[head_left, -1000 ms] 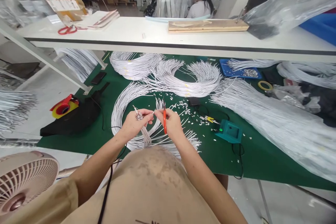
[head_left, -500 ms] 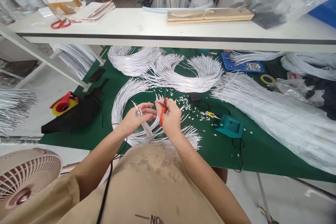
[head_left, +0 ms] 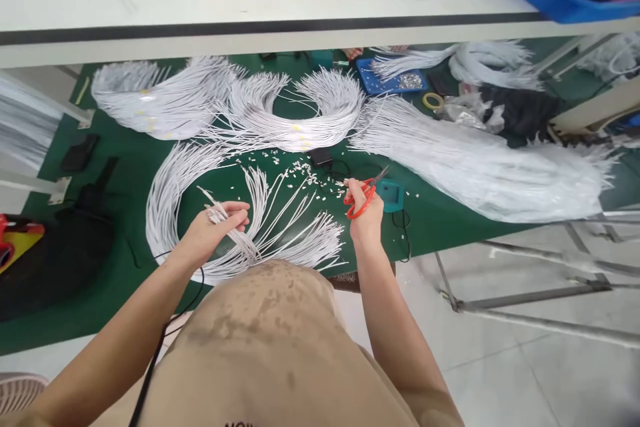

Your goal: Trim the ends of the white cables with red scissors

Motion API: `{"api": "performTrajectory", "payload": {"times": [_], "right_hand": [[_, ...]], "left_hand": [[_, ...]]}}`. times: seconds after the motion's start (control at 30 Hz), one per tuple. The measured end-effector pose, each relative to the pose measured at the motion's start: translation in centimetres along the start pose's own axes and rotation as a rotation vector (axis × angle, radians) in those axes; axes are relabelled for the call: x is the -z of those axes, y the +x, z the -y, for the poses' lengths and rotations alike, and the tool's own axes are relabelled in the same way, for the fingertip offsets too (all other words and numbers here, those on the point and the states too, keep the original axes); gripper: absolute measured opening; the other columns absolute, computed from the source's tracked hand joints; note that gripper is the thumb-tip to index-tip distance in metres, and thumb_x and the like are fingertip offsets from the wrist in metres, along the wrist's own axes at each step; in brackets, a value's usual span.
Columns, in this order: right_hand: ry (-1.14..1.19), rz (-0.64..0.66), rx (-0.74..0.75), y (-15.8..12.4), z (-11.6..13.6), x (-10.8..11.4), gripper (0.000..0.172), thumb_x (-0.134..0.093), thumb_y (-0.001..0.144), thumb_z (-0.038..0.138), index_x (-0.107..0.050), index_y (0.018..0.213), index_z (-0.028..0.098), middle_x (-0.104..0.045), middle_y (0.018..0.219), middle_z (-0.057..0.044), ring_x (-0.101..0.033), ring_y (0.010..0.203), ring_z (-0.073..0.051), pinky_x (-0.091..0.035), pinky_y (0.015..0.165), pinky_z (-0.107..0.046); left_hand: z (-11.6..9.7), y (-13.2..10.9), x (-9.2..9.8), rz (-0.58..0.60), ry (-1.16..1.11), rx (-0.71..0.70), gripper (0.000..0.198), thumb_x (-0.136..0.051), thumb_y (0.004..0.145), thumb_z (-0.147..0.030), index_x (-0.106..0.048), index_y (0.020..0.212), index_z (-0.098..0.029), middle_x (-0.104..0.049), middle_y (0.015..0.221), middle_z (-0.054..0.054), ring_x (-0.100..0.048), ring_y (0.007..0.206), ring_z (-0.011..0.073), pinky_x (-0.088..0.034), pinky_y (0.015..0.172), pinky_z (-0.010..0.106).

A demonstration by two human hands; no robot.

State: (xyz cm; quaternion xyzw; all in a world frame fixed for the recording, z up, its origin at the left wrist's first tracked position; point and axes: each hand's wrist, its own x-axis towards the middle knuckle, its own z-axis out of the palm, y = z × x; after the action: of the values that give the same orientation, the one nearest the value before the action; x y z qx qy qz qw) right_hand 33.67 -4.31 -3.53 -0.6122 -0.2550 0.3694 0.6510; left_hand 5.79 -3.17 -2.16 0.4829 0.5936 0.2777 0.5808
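Observation:
My left hand (head_left: pixel 213 230) is closed around several white wires (head_left: pixel 239 238), their ends sticking out past the thumb. These wires belong to a large curved bundle (head_left: pixel 163 197) that loops over the green table. In my right hand (head_left: pixel 366 217) is a pair of scissors (head_left: pixel 364 200) with red handles, its blades pointing away to the upper right. The scissors are well apart from the wires in my left hand. Loose wire ends (head_left: pixel 320 237) fan out on the table between my hands. Small white offcuts (head_left: pixel 303 173) lie scattered beyond them.
A teal device (head_left: pixel 390 195) sits just behind the scissors, with a black box (head_left: pixel 320 159) and cables nearby. More wire bundles (head_left: pixel 300 130) line the back under a white shelf (head_left: pixel 150 10). A blue tray (head_left: pixel 370 83) holds small metal parts. Another person's hand (head_left: pixel 353 53) shows at the far side.
My right hand has moved right with the scissors, away from my left hand. The left hand still grips the wires. The view has turned to the right and down.

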Motion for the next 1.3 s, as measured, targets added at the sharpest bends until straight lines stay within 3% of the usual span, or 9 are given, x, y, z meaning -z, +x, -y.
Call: {"api": "performTrajectory", "payload": {"times": [0.23,0.37,0.53,0.7,0.87,0.93,1.07,1.17,1.3], "right_hand": [[-0.211,-0.007,-0.275,-1.5,-5.4,7.4,0.029,-0.064,0.064,0.043,-0.056,0.057,0.016,-0.047,0.053,0.003,-0.042,0.051,-0.009,-0.032,0.051,-0.024],[-0.23,-0.06,-0.398,-2.4,-8.3,10.3,0.033,-0.067,0.059,0.045,-0.062,0.066,0.014,-0.049,0.057,0.001,-0.041,0.051,-0.01,-0.03,0.047,-0.024],[-0.226,-0.073,-0.48,-2.4,-10.6,11.3,0.037,-0.065,0.059,0.048,-0.064,0.07,0.013,-0.048,0.057,0.0,-0.041,0.052,-0.01,-0.034,0.05,-0.024],[-0.274,-0.026,-0.539,-1.2,-11.3,10.5,0.038,-0.063,0.061,0.05,-0.064,0.072,0.013,-0.048,0.056,0.002,-0.04,0.052,-0.009,-0.034,0.052,-0.024],[-0.34,0.026,-0.514,0.5,-11.2,9.0,0.039,-0.06,0.061,0.051,-0.063,0.066,0.013,-0.048,0.052,0.003,-0.04,0.05,-0.009,-0.033,0.051,-0.023],[-0.374,0.057,-0.513,1.2,-11.2,7.9,0.038,-0.059,0.061,0.05,-0.063,0.065,0.013,-0.048,0.051,0.003,-0.04,0.05,-0.009,-0.033,0.051,-0.023],[-0.334,0.188,-0.521,2.6,-11.3,4.5,0.032,-0.061,0.061,0.047,-0.061,0.061,0.014,-0.044,0.048,0.005,-0.036,0.048,-0.007,-0.03,0.049,-0.022],[-0.186,0.273,-0.554,3.4,-10.8,1.2,0.031,-0.062,0.061,0.047,-0.06,0.062,0.016,-0.041,0.047,0.006,-0.035,0.045,-0.007,-0.028,0.046,-0.021],[0.075,0.402,-0.592,3.6,-9.1,-2.7,0.031,-0.061,0.064,0.047,-0.057,0.059,0.016,-0.049,0.054,0.004,-0.04,0.048,-0.007,-0.031,0.047,-0.021]], "left_hand": [[0.9,6.3,-4.5,0.264,0.089,0.091,0.044,-0.066,0.064,-0.042,-0.062,0.095,-0.011,-0.064,0.078,0.007,-0.058,0.066,0.0148,-0.045,0.066,0.029],[2.8,9.7,-7.6,0.272,0.239,0.222,0.045,-0.065,0.064,-0.043,-0.061,0.098,-0.013,-0.065,0.083,0.007,-0.059,0.063,0.0134,-0.046,0.06,0.026],[6.9,12.8,-11.4,0.232,0.397,0.274,0.044,-0.064,0.065,-0.034,-0.057,0.102,-0.011,-0.063,0.076,0.005,-0.058,0.054,0.0125,-0.045,0.058,0.026],[9.6,14.4,-13.6,0.176,0.602,0.265,0.041,-0.067,0.06,-0.034,-0.058,0.095,-0.013,-0.063,0.066,0.003,-0.059,0.056,0.0168,-0.041,0.06,0.027],[10.1,15.3,-14.2,0.157,0.666,0.262,0.028,-0.066,0.06,-0.028,-0.062,0.085,-0.015,-0.063,0.064,0.003,-0.061,0.069,0.0203,-0.04,0.067,0.027],[9.6,15.1,-13.8,0.176,0.64,0.277,0.025,-0.064,0.063,-0.029,-0.063,0.084,-0.016,-0.063,0.066,0.002,-0.06,0.062,0.0172,-0.041,0.065,0.027],[7.3,13.1,-11.8,0.225,0.514,0.265,0.039,-0.055,0.072,-0.045,-0.061,0.097,-0.016,-0.063,0.079,0.003,-0.057,0.057,0.0128,-0.044,0.058,0.025],[5.2,10.7,-10.1,0.209,0.334,0.241,0.045,-0.057,0.07,-0.05,-0.06,0.096,-0.013,-0.062,0.08,0.005,-0.054,0.059,0.0125,-0.044,0.056,0.025],[3.4,7.7,-8.3,0.187,0.178,0.201,0.038,-0.063,0.067,-0.046,-0.063,0.089,-0.014,-0.058,0.068,0.001,-0.047,0.052,0.0094,-0.039,0.052,0.023]]}}
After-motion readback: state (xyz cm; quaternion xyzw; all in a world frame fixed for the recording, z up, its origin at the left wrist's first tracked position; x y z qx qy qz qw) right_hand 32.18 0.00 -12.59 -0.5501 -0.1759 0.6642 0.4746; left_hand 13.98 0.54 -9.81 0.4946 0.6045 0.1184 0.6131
